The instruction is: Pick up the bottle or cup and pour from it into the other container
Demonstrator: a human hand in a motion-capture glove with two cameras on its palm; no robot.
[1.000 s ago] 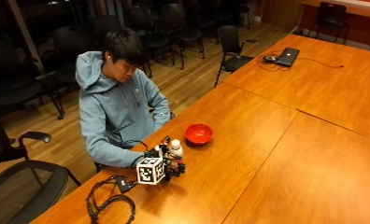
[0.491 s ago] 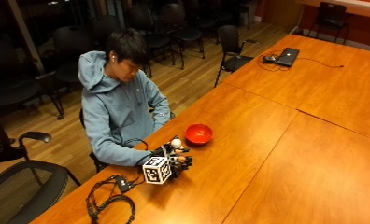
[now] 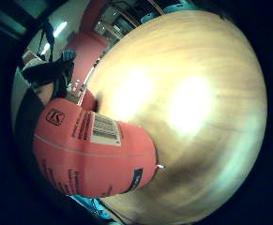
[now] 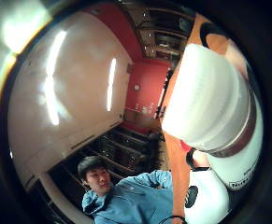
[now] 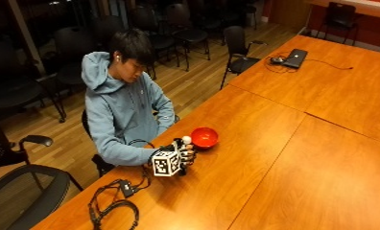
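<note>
Gloved right hand (image 5: pixel 182 155) grips white-capped bottle (image 5: pixel 185 143); red bowl (image 5: pixel 204 137) beside.

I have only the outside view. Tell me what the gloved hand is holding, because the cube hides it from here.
Observer: The right hand grips a bottle with an orange-red label that carries a barcode; it fills much of the little finger side palm view.
Operator: Report the cap.
Observer: The white cap is on the bottle, ribbed and shown large in the thumb side palm view.
Operator: Say what lies under the bottle.
Observer: The little finger side palm view shows only bare wooden table beyond the bottle, not the red bowl.
</note>
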